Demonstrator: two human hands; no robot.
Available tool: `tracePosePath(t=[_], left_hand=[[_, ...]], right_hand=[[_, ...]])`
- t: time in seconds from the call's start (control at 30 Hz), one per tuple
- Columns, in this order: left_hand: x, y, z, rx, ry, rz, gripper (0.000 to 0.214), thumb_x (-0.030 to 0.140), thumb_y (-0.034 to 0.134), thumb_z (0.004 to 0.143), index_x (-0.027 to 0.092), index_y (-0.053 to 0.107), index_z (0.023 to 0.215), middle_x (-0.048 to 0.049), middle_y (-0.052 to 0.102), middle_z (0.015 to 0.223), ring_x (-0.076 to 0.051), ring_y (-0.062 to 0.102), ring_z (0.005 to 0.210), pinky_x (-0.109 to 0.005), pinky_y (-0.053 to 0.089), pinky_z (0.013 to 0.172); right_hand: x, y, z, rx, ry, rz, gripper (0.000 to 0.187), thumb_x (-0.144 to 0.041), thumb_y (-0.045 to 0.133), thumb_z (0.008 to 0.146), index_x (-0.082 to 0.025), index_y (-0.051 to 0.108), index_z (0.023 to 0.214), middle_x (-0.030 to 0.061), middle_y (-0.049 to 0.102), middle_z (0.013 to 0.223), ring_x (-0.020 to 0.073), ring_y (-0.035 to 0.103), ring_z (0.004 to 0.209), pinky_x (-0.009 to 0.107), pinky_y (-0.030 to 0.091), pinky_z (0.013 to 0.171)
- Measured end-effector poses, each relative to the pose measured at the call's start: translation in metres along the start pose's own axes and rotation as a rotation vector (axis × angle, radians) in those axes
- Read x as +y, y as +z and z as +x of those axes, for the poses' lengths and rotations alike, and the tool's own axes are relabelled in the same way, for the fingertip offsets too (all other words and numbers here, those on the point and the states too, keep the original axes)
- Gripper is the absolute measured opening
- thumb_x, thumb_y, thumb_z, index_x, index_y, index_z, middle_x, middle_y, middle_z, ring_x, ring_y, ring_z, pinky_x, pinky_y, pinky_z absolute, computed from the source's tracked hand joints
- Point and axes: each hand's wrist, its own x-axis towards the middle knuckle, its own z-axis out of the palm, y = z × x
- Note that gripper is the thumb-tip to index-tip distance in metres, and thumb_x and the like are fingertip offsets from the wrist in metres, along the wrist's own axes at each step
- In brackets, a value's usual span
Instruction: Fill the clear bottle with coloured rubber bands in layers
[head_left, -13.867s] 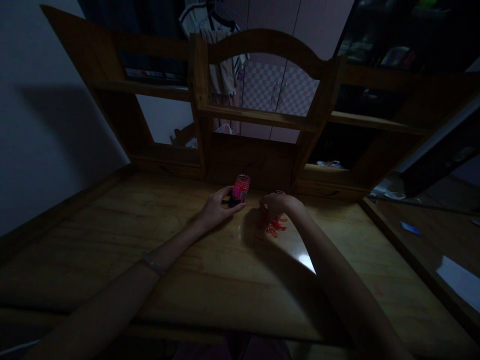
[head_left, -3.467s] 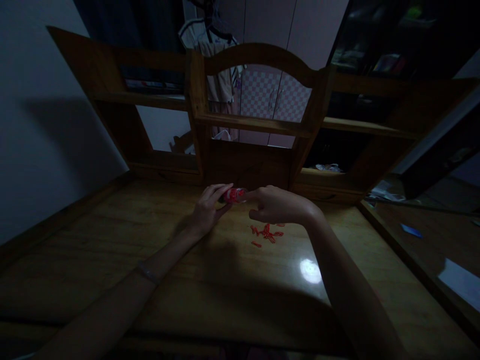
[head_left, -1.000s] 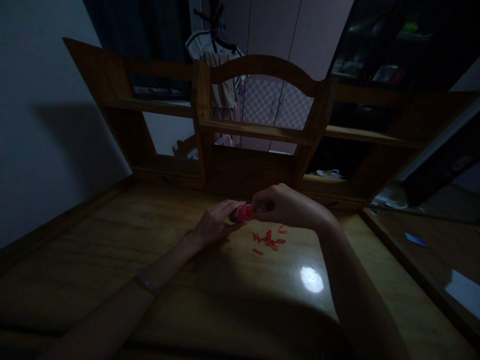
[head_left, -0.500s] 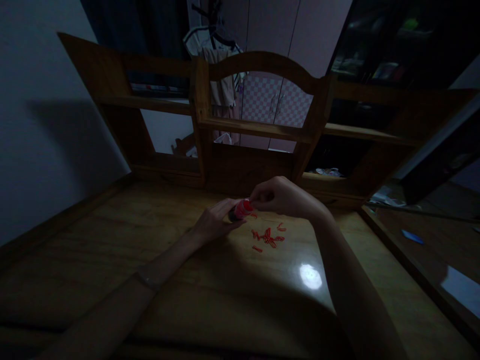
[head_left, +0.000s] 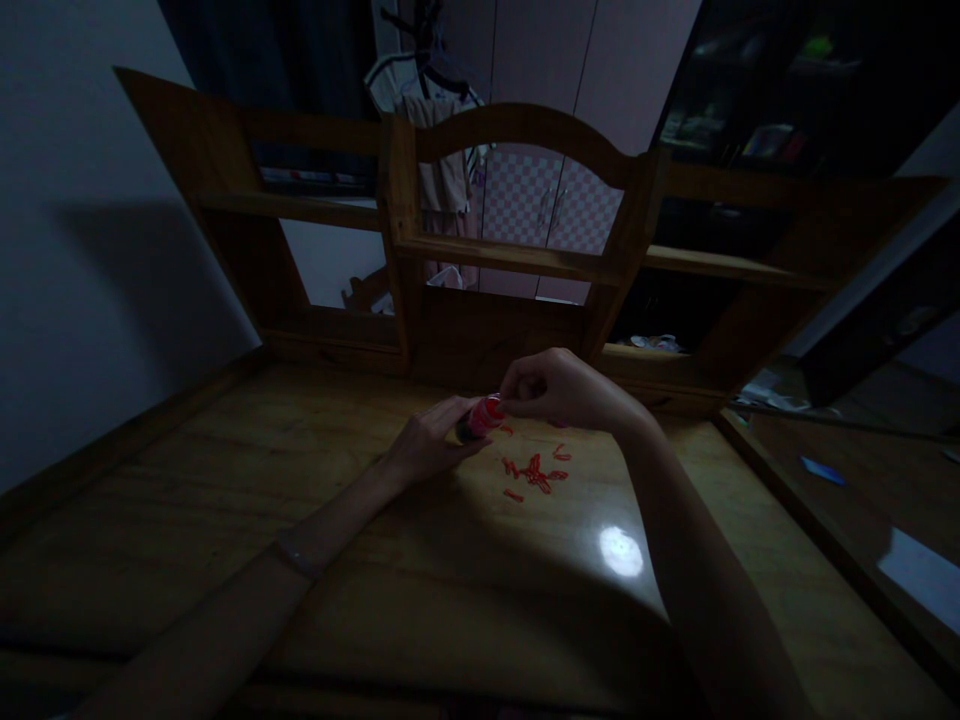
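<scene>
My left hand (head_left: 433,440) is closed around a small cylindrical container (head_left: 478,418), red and pink toward one end and dark at the other. The container is tilted, its red end facing my right hand (head_left: 559,388). The thumb and fingers of my right hand are pinched together at that red end; whatever is between them is too small to make out. Just below both hands, several thin red loops (head_left: 536,474) lie in a loose pile on the wooden desk (head_left: 360,590). They are narrow and elongated, like paper clips or small bands. A few lie apart from the pile.
A wooden shelf unit (head_left: 517,262) rises along the desk's back edge. The wall (head_left: 112,280) borders the left side. To the right, a lower surface holds a blue item (head_left: 822,470) and a white sheet (head_left: 922,575). Light glares off the desk near my right forearm.
Both hands stay at the container in nearly the same pose. My right hand has shifted very slightly upward, and the view has moved a little.
</scene>
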Motion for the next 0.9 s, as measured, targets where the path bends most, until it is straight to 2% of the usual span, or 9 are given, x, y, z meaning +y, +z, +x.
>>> tracePosePath(t=[0.4,0.9], left_hand=[[0.0004,-0.0008,0.0007,-0.002,0.009,0.033,0.045,0.037,0.068,0.080,0.019,0.053,0.120,-0.0086,0.065,0.106,-0.021,0.064,0.099,-0.034,0.054,0.083],[0.0001,-0.0005,0.0003,-0.002,0.011,0.021,0.045,0.037,0.067,0.081,0.020,0.052,0.119,-0.0083,0.065,0.108,-0.021,0.064,0.100,-0.033,0.053,0.086]], right_hand=[[0.0006,-0.0004,-0.0002,0.002,-0.013,-0.014,0.023,-0.033,0.061,0.082,-0.012,0.069,0.084,-0.0023,0.053,0.060,0.0058,0.040,0.053,0.022,0.027,0.051],[0.0030,-0.0038,-0.0018,-0.018,-0.061,-0.006,0.020,-0.024,0.059,0.080,-0.012,0.068,0.092,-0.0026,0.054,0.061,0.0060,0.042,0.053,0.021,0.028,0.052]])
